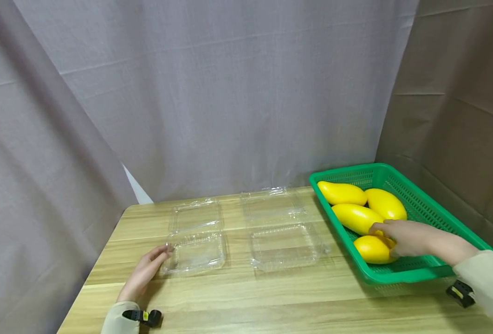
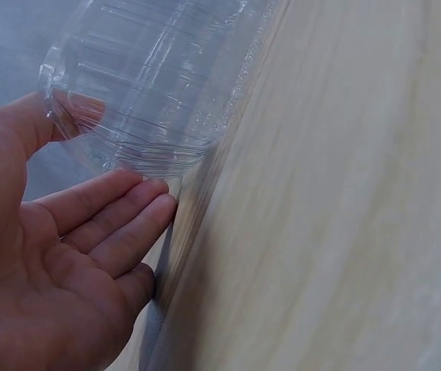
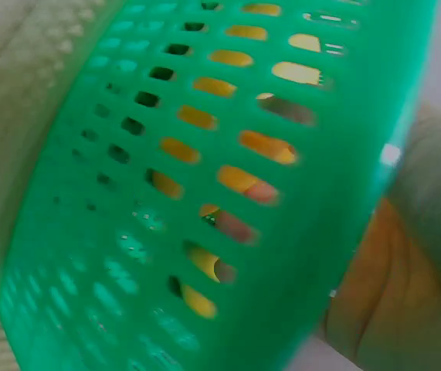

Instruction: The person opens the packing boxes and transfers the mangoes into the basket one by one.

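My left hand [image 1: 144, 269] is at the left edge of a clear plastic clamshell box [image 1: 198, 253], which lies opened out on the table. In the left wrist view the fingers [image 2: 120, 220] are fairly straight against the box's side, and the thumb shows through the plastic, apart from them. Inside a green basket [image 1: 413, 277] my right hand [image 1: 413, 239] grips the nearest yellow mango [image 1: 372, 250], fingers bent over it. More mangoes [image 1: 357, 219] lie behind it. The basket wall [image 3: 297, 232] hides most of that grip in the right wrist view.
A second opened clear clamshell box [image 1: 286, 248] lies between the first box and the basket. The wooden table [image 1: 250, 301] backs onto a grey curtain [image 1: 230, 102]. A brown cloth wall [image 1: 459, 116] rises to the basket's right.
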Demonstrator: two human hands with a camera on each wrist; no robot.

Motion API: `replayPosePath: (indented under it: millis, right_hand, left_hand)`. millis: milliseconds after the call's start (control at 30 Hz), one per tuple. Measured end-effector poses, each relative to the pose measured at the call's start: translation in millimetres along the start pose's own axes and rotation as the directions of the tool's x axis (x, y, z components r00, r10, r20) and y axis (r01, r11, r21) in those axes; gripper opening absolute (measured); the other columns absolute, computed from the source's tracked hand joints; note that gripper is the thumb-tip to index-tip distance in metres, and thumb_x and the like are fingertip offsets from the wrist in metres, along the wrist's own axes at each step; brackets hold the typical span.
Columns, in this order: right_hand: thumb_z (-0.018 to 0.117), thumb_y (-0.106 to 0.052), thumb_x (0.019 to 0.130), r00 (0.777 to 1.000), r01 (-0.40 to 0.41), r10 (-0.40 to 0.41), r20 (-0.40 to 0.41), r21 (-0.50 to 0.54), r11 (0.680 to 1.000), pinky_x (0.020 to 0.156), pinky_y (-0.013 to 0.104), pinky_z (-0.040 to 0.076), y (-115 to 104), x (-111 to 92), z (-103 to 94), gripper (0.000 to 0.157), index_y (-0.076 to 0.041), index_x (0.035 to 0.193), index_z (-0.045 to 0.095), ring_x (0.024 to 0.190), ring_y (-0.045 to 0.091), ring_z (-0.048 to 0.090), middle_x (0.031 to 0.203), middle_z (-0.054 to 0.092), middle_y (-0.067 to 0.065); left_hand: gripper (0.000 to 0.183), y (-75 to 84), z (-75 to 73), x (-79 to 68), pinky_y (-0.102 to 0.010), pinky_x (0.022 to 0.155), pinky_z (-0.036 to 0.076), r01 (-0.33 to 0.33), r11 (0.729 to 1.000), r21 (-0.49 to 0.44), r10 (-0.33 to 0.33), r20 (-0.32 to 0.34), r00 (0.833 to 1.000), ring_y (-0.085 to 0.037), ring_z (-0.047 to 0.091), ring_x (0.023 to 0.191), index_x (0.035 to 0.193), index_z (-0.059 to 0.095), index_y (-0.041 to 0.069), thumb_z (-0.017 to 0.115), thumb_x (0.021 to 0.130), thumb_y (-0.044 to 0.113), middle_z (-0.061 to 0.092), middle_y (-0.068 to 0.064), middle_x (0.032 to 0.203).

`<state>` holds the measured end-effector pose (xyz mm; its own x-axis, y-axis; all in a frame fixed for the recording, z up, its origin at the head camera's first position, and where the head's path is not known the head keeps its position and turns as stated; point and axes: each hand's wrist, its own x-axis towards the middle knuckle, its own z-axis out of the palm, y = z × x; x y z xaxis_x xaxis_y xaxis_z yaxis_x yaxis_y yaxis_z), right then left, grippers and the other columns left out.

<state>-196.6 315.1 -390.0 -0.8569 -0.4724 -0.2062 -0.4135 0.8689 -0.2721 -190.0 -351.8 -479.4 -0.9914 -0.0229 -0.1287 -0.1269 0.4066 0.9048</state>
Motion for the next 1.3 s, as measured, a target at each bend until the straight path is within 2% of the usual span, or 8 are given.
replayPosePath:
  millis: [67, 167, 300, 600, 867, 1000, 1100, 1300]
  right_hand:
    - [0.082, -0.008, 0.077, 1.0, 0.009, -0.009, 0.012, 0.02, 1.0, 0.07, 0.039, 0.051, 2, -2, 2.2, 0.055, -0.005, 0.127, 0.061, 0.089, 0.026, 0.059, 0.097, 0.061, -0.001]
    - [0.085, -0.017, 0.078, 0.999, 0.019, -0.021, 0.028, 0.061, 0.998, 0.069, 0.035, 0.05, 5, -5, 7.3, 0.059, -0.003, 0.129, 0.06, 0.084, 0.018, 0.054, 0.097, 0.06, -0.003]
    - [0.085, -0.02, 0.078, 1.0, 0.024, -0.026, 0.017, 0.094, 0.995, 0.069, 0.034, 0.048, 8, -6, 11.9, 0.061, -0.003, 0.13, 0.059, 0.085, 0.017, 0.052, 0.103, 0.061, 0.0]
    - [0.086, -0.023, 0.077, 1.0, -0.002, 0.002, 0.001, 0.15, 0.989, 0.084, 0.053, 0.051, 11, -12, 24.7, 0.071, -0.005, 0.137, 0.052, 0.108, 0.034, 0.059, 0.129, 0.06, 0.02]
    - [0.085, -0.033, 0.08, 1.0, 0.017, -0.017, -0.004, 0.197, 0.98, 0.077, 0.047, 0.049, 14, -20, 36.2, 0.079, -0.004, 0.14, 0.043, 0.097, 0.025, 0.057, 0.122, 0.062, 0.018]
    - [0.083, -0.036, 0.081, 1.0, -0.001, 0.0, 0.007, 0.21, 0.978, 0.077, 0.047, 0.049, 13, -24, 36.7, 0.079, -0.004, 0.141, 0.042, 0.096, 0.025, 0.056, 0.123, 0.062, 0.018]
    - [0.081, -0.039, 0.083, 1.0, -0.023, 0.018, 0.023, 0.218, 0.976, 0.078, 0.046, 0.049, 11, -28, 34.0, 0.08, -0.003, 0.144, 0.042, 0.099, 0.026, 0.057, 0.124, 0.062, 0.019]
    - [0.076, -0.042, 0.088, 0.998, -0.018, 0.029, -0.053, 0.201, 0.979, 0.074, 0.04, 0.053, 4, -32, 18.0, 0.075, 0.0, 0.144, 0.046, 0.099, 0.028, 0.063, 0.119, 0.065, 0.013]
  left_hand:
    - [0.061, 0.3, 0.9, 0.1, -0.057, 0.12, 0.015, 0.0, 1.0, -0.002, 0.0, 0.004, 1.0, -0.043, 0.026, 0.147, 0.148, 0.04, -0.007, 0.057, 0.102, 0.029, 0.035, -0.028, 0.156]
    - [0.06, 0.7, 1.7, 2.2, -0.057, 0.12, 0.016, -0.007, 1.0, -0.004, 0.007, 0.013, 1.0, -0.043, 0.025, 0.147, 0.149, 0.04, -0.006, 0.057, 0.103, 0.028, 0.035, -0.027, 0.157]
    - [0.059, 1.1, 0.9, 4.6, -0.057, 0.121, 0.014, -0.015, 1.0, -0.012, 0.015, 0.018, 1.0, -0.042, 0.024, 0.148, 0.149, 0.04, -0.006, 0.056, 0.103, 0.027, 0.034, -0.026, 0.157]
    - [0.061, 0.1, -0.3, 0.0, -0.059, 0.121, 0.013, -0.016, 1.0, -0.012, 0.016, 0.025, 1.0, -0.042, 0.023, 0.148, 0.149, 0.039, -0.006, 0.056, 0.104, 0.031, 0.035, -0.026, 0.157]
    - [0.063, 0.9, -0.2, -2.0, -0.057, 0.122, 0.01, -0.005, 0.999, -0.036, 0.007, 0.035, 0.999, -0.039, 0.019, 0.15, 0.149, 0.04, -0.005, 0.054, 0.104, 0.036, 0.031, -0.022, 0.16]
    - [0.065, 0.8, 0.4, -2.1, -0.057, 0.121, 0.009, 0.002, 1.0, -0.02, -0.001, 0.033, 0.999, -0.039, 0.018, 0.15, 0.149, 0.041, -0.004, 0.053, 0.104, 0.042, 0.03, -0.019, 0.161]
    - [0.069, 0.3, 1.8, -3.0, -0.06, 0.12, 0.01, 0.004, 1.0, -0.011, -0.004, 0.039, 0.999, -0.042, 0.02, 0.149, 0.149, 0.04, -0.006, 0.049, 0.105, 0.047, 0.033, -0.023, 0.158]
    - [0.077, 3.9, -0.3, -1.7, -0.059, 0.121, 0.008, -0.001, 0.998, -0.068, 0.005, 0.057, 0.998, -0.042, 0.025, 0.148, 0.15, 0.036, -0.007, 0.039, 0.105, 0.055, 0.042, -0.026, 0.151]
